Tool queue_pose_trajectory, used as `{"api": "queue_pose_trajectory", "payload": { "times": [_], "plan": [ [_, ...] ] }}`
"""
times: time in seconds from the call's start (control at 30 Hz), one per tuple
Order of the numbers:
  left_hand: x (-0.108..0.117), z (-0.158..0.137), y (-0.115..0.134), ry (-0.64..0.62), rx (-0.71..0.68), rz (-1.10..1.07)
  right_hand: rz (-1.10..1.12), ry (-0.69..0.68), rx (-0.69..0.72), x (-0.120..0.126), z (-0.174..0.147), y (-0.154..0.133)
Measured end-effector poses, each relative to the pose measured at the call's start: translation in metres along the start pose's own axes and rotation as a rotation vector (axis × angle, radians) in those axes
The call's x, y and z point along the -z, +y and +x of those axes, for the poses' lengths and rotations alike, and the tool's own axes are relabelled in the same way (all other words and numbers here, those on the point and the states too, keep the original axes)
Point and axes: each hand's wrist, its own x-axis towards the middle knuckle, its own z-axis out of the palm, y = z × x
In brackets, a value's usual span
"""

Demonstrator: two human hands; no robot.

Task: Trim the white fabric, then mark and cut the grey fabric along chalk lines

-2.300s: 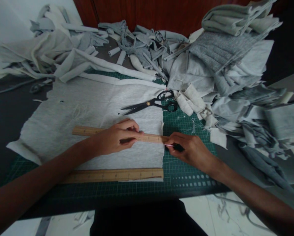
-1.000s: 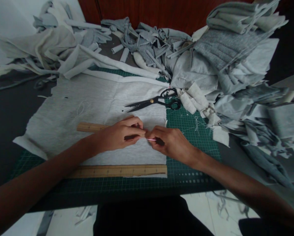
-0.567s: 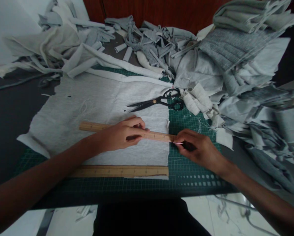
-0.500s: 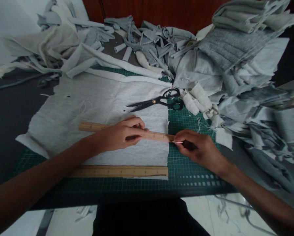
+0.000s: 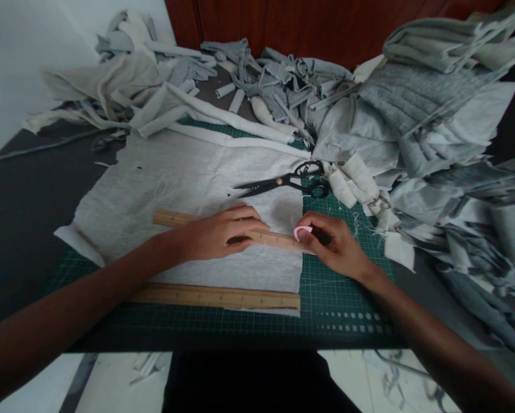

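Observation:
My left hand (image 5: 227,232) lies over a short wooden ruler (image 5: 278,238), its fingers and thumb holding it slantwise on a pale grey cloth (image 5: 197,166). A thin, curved pink piece of tailor's chalk (image 5: 302,232) is pinched in my right hand (image 5: 332,244), above the ruler's right end. That end is partly hidden by the right hand. Beyond my hands, black-handled scissors (image 5: 279,182) rest slightly open on the cloth, with the handles over its right edge. Along the cloth's near edge lies a second wooden ruler (image 5: 223,296).
The cloth is spread on a green cutting mat (image 5: 347,292) on a dark table. Grey fabric scraps (image 5: 261,80) are heaped along the back. At the right stands a pile of folded grey cloth (image 5: 416,92), with cut pieces (image 5: 360,180) at its foot.
My right hand has lifted the chalk from the ruler's right end and turned it, so its curved edge shows. My left hand stays on the ruler. The whole view has shifted slightly.

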Motion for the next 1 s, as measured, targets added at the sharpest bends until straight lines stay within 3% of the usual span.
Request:
{"api": "queue_pose_trajectory", "payload": {
  "times": [0.2, 0.4, 0.63, 0.87, 1.0],
  "plan": [
    [0.023, -0.015, -0.005, -0.082, 0.009, 0.106, 0.123, -0.013, -0.236, -0.005, -0.007, 0.004],
    [0.041, -0.034, -0.013, -0.109, 0.028, 0.147, -0.056, -0.014, -0.128, -0.011, 0.004, -0.004],
    [0.043, -0.050, -0.023, -0.032, 0.027, 0.052, -0.161, -0.072, -0.026, -0.012, 0.021, -0.024],
    [0.035, -0.052, -0.027, 0.055, -0.014, 0.003, -0.067, -0.088, -0.095, -0.021, 0.032, -0.031],
    [0.034, -0.051, -0.026, 0.054, 0.007, -0.007, -0.080, -0.175, 0.000, -0.035, 0.037, -0.039]
  ]
}}
